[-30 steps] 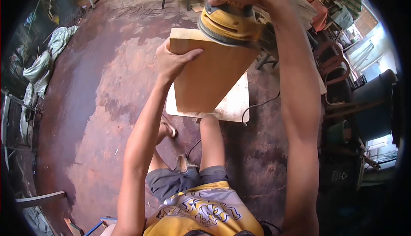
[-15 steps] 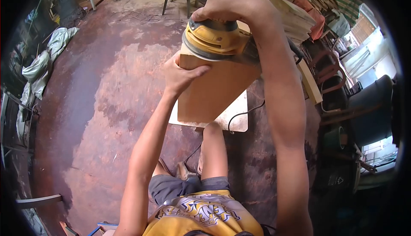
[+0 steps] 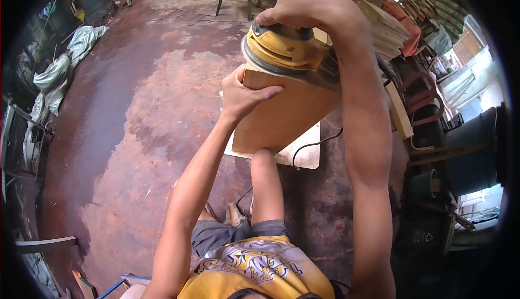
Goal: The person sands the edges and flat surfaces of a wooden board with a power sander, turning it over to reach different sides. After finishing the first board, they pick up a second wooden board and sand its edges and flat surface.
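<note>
Drifted toward 3 o'clock, the sander (image 3: pixel 281 47), clenched in the right hand (image 3: pixel 303 1) at 12 o'clock, rides the top edge of the board (image 3: pixel 281 114) propped by the knee (image 3: pixel 262 158), where the gripping left hand (image 3: pixel 241 95) risks abrasion if the pad slips.

I'm getting bright daylight from well to the right of the yellow sander (image 3: pixel 284 47), where the opening burns out white. Left of the sander the floor (image 3: pixel 135 109) dims into soft shade. The board (image 3: pixel 281 114) just below it looks sharp. Far from it, black fisheye corners bend everything.
</note>
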`<action>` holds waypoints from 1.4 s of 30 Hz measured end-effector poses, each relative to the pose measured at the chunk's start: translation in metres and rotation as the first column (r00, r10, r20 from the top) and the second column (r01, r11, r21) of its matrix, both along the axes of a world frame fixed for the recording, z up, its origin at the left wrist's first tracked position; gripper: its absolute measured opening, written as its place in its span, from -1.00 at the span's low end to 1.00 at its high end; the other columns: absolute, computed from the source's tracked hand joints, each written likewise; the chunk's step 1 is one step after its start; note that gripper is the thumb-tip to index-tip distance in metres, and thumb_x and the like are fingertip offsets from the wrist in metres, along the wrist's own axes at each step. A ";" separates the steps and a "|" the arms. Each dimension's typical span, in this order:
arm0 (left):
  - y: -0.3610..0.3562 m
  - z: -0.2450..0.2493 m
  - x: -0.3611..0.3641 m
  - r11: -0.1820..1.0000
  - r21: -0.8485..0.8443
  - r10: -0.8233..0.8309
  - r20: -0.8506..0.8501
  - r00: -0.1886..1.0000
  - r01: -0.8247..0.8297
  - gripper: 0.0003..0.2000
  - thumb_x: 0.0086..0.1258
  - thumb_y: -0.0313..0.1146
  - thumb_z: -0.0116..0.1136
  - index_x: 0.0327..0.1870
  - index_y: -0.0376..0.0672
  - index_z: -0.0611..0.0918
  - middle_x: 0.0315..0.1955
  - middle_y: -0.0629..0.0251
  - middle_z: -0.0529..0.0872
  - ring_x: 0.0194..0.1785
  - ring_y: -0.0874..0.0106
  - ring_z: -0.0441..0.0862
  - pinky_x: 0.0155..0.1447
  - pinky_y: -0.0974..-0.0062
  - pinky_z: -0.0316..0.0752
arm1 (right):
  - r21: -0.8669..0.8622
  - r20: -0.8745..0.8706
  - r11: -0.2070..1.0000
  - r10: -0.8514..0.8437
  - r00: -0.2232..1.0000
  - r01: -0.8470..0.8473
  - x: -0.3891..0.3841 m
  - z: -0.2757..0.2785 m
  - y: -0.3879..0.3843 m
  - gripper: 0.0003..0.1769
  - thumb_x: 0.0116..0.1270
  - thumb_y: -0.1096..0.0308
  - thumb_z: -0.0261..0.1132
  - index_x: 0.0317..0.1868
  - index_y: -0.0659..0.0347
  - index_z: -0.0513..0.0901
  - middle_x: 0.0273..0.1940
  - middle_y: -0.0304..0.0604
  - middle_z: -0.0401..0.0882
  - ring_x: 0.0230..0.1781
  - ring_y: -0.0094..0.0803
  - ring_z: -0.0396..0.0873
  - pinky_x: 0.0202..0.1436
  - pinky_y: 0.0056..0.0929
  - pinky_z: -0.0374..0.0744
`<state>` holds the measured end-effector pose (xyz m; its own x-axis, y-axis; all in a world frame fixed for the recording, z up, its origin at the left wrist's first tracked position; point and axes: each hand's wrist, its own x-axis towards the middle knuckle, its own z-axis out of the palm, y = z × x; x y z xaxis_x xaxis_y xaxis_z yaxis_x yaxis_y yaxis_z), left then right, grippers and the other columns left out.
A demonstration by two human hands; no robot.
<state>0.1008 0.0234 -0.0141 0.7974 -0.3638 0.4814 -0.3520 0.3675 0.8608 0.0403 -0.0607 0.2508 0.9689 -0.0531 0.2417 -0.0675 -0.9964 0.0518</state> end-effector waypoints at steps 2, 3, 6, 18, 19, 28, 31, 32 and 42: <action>0.000 0.000 0.000 1.000 -0.004 -0.010 -0.004 1.000 0.009 -0.54 0.01 -0.31 0.72 -0.12 -0.31 0.73 -0.24 0.30 0.84 -0.19 0.63 0.72 -0.07 0.54 0.69 | 0.011 0.056 1.000 0.022 0.998 -0.022 0.000 -0.004 0.001 -0.23 -0.03 0.00 0.55 0.24 0.06 0.65 0.07 0.06 0.74 0.07 -0.02 0.71 0.15 -0.16 0.67; 0.000 0.001 0.000 1.000 -0.010 -0.022 -0.013 1.000 0.022 -0.54 0.01 -0.31 0.72 -0.12 -0.31 0.73 -0.24 0.30 0.84 -0.19 0.63 0.72 -0.06 0.54 0.69 | 0.011 0.059 1.000 0.023 0.998 -0.024 0.001 -0.003 0.002 -0.23 -0.03 0.00 0.55 0.24 0.06 0.65 0.07 0.06 0.74 0.07 -0.02 0.71 0.15 -0.16 0.67; 0.002 0.000 0.001 0.999 0.045 0.006 0.013 1.000 -0.006 -0.55 0.02 -0.31 0.71 -0.13 -0.31 0.73 -0.23 0.31 0.84 -0.18 0.64 0.72 -0.05 0.53 0.69 | 0.005 0.035 0.999 0.040 0.999 -0.040 0.008 -0.005 0.002 -0.26 -0.03 0.01 0.55 0.21 0.08 0.66 0.08 0.04 0.74 0.09 -0.04 0.71 0.15 -0.17 0.67; 0.004 0.006 -0.002 0.998 0.061 -0.016 -0.041 0.999 0.019 -0.57 0.06 -0.33 0.68 -0.10 -0.32 0.74 -0.19 0.29 0.85 -0.14 0.62 0.74 0.00 0.51 0.69 | -0.025 0.055 0.995 0.101 0.993 -0.100 0.013 -0.005 0.008 -0.32 -0.06 0.02 0.55 0.11 0.13 0.69 0.07 0.00 0.74 0.11 -0.07 0.69 0.18 -0.16 0.67; 0.005 0.007 -0.002 0.998 0.056 -0.013 -0.039 0.999 0.015 -0.57 0.06 -0.33 0.68 -0.10 -0.32 0.74 -0.19 0.29 0.85 -0.14 0.62 0.74 0.00 0.51 0.69 | -0.043 0.097 0.993 0.112 0.989 -0.108 0.018 -0.010 0.004 -0.30 -0.05 0.01 0.55 0.12 0.13 0.68 0.08 0.00 0.74 0.13 -0.07 0.68 0.19 -0.16 0.66; 0.003 0.006 -0.004 0.999 0.035 0.016 0.006 1.000 -0.016 -0.57 0.05 -0.34 0.69 -0.10 -0.33 0.74 -0.19 0.28 0.85 -0.13 0.63 0.73 0.02 0.52 0.68 | -0.060 0.132 0.994 0.098 0.986 -0.091 0.017 -0.010 0.008 -0.22 -0.06 0.01 0.55 0.23 0.10 0.65 0.10 -0.02 0.73 0.16 -0.09 0.67 0.25 -0.18 0.65; 0.003 0.006 -0.002 0.997 0.074 0.008 0.000 1.000 -0.008 -0.55 0.05 -0.33 0.69 -0.09 -0.34 0.73 -0.18 0.27 0.85 -0.12 0.61 0.75 0.02 0.51 0.68 | -0.054 0.163 0.995 0.097 0.982 -0.090 0.033 -0.021 0.000 -0.25 -0.07 0.03 0.55 0.20 0.05 0.67 0.08 -0.02 0.74 0.15 -0.09 0.68 0.23 -0.16 0.66; 0.003 0.005 0.000 0.997 0.077 -0.011 -0.025 1.000 0.013 -0.54 0.04 -0.31 0.69 -0.09 -0.35 0.73 -0.18 0.26 0.85 -0.12 0.59 0.76 0.02 0.50 0.69 | -0.118 0.237 0.985 0.153 0.959 -0.127 0.033 -0.021 0.006 -0.28 -0.08 0.03 0.55 0.18 0.02 0.68 0.06 -0.02 0.74 0.14 -0.09 0.68 0.21 -0.14 0.67; 0.004 0.004 0.000 0.989 0.116 0.083 0.054 0.995 -0.089 -0.49 0.01 -0.26 0.72 -0.06 -0.35 0.74 -0.15 0.20 0.85 -0.10 0.52 0.78 0.04 0.45 0.70 | 0.001 0.050 0.992 0.128 0.991 -0.128 0.020 -0.001 0.025 -0.42 -0.08 0.09 0.52 0.02 0.04 0.73 0.00 -0.02 0.75 0.10 -0.08 0.68 0.15 -0.09 0.67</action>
<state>0.1010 0.0276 -0.0104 0.8049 -0.3516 0.4779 -0.4203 0.2307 0.8776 0.0599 -0.0355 0.2502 0.9546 0.0695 0.2898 0.0581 -0.9972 0.0478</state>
